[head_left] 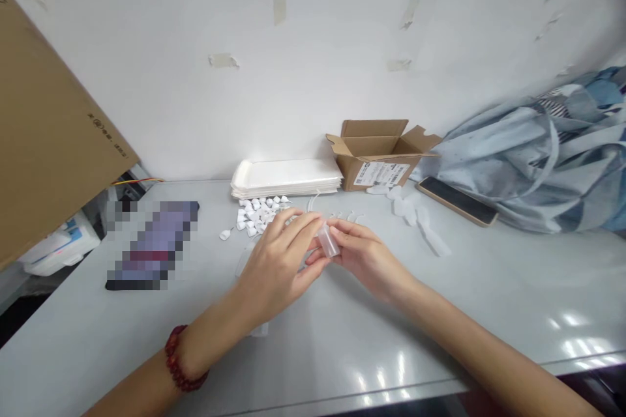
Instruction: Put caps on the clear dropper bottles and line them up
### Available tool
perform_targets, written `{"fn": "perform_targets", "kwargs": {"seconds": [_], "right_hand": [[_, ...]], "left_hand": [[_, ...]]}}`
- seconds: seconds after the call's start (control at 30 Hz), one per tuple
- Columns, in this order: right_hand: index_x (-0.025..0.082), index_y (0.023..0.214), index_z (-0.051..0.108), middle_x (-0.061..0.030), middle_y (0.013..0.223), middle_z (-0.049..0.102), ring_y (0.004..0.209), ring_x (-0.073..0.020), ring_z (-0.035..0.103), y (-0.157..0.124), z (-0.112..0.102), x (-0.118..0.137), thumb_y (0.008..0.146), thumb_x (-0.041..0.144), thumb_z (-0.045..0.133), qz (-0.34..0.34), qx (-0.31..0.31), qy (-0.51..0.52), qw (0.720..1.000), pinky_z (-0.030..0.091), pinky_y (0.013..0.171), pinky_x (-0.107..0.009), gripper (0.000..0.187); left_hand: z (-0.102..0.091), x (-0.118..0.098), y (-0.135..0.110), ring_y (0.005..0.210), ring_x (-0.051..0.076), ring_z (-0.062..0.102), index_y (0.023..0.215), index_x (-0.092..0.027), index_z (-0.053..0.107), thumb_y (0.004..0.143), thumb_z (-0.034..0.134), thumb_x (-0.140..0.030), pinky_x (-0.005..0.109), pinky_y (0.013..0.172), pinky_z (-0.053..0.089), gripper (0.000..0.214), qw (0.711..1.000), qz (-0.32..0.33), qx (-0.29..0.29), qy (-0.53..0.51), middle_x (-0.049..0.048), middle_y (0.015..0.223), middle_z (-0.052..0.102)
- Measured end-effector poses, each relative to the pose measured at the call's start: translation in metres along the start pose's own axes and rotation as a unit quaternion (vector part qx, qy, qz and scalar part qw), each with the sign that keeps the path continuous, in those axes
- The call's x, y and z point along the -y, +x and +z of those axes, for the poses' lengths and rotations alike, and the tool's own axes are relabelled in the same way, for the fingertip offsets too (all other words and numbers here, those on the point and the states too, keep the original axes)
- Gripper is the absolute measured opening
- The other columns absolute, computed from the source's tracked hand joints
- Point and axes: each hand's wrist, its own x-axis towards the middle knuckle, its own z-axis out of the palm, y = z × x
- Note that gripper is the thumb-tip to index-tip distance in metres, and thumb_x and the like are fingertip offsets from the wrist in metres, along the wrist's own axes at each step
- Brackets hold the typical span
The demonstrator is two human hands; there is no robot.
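Note:
A small translucent plastic bottle (328, 241) is held up between my two hands, above the middle of the grey table. My right hand (364, 251) grips it from the right, with thumb and fingers closed around its side. The fingers of my left hand (281, 254) bend over its upper end, and the thumb lies near its lower side; part of the bottle is covered by them. Just behind my left hand lies a pile of small white caps (254, 212). Thin curved clear pieces (349, 216) lie behind the bottle. Another translucent piece (260, 330) shows partly below my left wrist.
A stack of white padded envelopes (288, 174) and an open cardboard box (379, 166) stand against the wall. Flat translucent pieces (415, 218) and a phone (457, 201) lie to the right, beside blue fabric (538, 150). A blurred-out device (156, 244) lies left, near a large carton (49, 111).

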Motion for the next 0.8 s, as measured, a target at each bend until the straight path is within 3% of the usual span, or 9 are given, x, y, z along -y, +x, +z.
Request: {"fn": "perform_targets", "kwargs": {"seconds": [0.13,0.37,0.57,0.8], "right_hand": [[0.017,0.105,0.064,-0.0078,0.093,0.07,0.084,-0.0187,0.066,0.0,0.001,-0.005,0.089,0.037,0.057,-0.012,0.01,-0.07,0.997,0.048,0.086,-0.037,0.027],[0.017,0.106,0.061,-0.0049,0.084,0.069,0.082,-0.0173,0.066,-0.001,0.006,-0.007,0.09,0.038,0.057,-0.017,0.018,-0.069,0.997,0.048,0.084,-0.036,0.027],[0.016,0.105,0.058,-0.0061,0.086,0.07,0.087,-0.0195,0.068,-0.005,0.016,-0.015,0.09,0.037,0.057,0.033,0.044,-0.061,0.997,0.048,0.089,-0.039,0.025],[0.017,0.103,0.057,-0.006,0.09,0.071,0.09,-0.0189,0.068,-0.008,0.026,-0.016,0.091,0.037,0.056,0.022,0.051,-0.068,0.996,0.047,0.091,-0.038,0.023]], "left_hand": [[-0.007,0.003,0.001,0.122,0.03,0.044,0.128,-0.016,0.049,0.088,0.054,-0.017,0.048,0.097,0.046,0.04,0.997,0.025,0.061,0.025,0.0084,0.124,0.061],[-0.029,0.0,-0.014,0.128,0.032,0.04,0.136,-0.015,0.041,0.087,0.057,-0.018,0.048,0.095,0.047,0.052,0.99,0.062,0.107,0.067,0.0084,0.135,0.054],[-0.031,-0.008,-0.036,0.115,0.03,0.051,0.124,-0.009,0.052,0.087,0.056,-0.016,0.047,0.093,0.049,0.038,0.996,0.021,0.058,0.07,0.0136,0.121,0.061],[-0.031,-0.013,-0.039,0.112,0.032,0.052,0.119,-0.008,0.054,0.085,0.062,-0.02,0.047,0.088,0.05,0.037,0.995,0.024,0.05,0.08,0.0156,0.118,0.061]]}}
